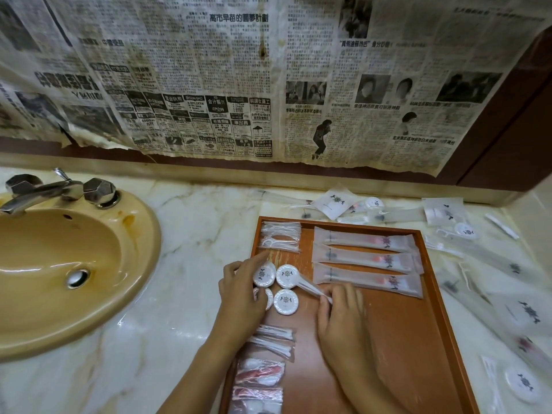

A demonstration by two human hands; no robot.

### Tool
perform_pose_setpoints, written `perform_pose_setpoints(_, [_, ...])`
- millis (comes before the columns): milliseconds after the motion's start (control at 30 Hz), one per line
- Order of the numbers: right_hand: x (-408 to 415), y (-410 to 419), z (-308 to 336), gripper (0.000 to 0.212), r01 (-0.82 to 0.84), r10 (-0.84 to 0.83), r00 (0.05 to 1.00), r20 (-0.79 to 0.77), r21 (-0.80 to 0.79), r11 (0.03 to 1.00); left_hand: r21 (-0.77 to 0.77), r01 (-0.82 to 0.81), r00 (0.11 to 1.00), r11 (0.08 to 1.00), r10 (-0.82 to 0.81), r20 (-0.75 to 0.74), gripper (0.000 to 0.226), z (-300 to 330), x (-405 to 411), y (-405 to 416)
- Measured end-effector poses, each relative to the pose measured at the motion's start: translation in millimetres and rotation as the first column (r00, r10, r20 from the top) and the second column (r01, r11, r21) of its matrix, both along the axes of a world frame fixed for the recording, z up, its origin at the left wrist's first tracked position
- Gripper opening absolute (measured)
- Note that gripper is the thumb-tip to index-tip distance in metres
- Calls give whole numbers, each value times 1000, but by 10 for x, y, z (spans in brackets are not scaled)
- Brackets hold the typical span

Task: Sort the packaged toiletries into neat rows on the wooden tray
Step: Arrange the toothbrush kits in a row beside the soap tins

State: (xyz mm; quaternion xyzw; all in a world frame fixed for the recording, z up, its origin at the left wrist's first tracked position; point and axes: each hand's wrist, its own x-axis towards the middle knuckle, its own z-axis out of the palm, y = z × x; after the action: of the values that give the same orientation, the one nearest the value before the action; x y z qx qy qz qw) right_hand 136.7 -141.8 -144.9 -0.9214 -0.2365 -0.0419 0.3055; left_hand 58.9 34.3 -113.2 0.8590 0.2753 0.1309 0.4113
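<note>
Left hand (239, 289) lies flat, I steady soaps (264, 274) mid-frame; right hand (340, 306) pinches a wrapper (310, 286), squaring the row.

Tray (418, 339) right of sink (59, 264)

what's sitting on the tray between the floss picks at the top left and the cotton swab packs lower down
In the head view, four round white soaps in a two-by-two cluster lie between the floss picks and cotton swab packs. The left hand covers part of them.
</note>
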Motion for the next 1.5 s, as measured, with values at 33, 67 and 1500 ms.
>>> perform_pose_setpoints(33, [0,2,4,21,0,0,1000,5,-3,1000,24,3,1000,1000,-3,19,70,30,3,-9])
perform_pose_setpoints(67, [1,4,9,22,0,0,1000,9,-7,1000,55,-8,999,998,5,43,66,64,1,-25])
perform_pose_setpoints(1500, [-12,5,30,23,-11,13,999,49,-37,999,313,342,940,886,-320,-122,49,129,-265,299])
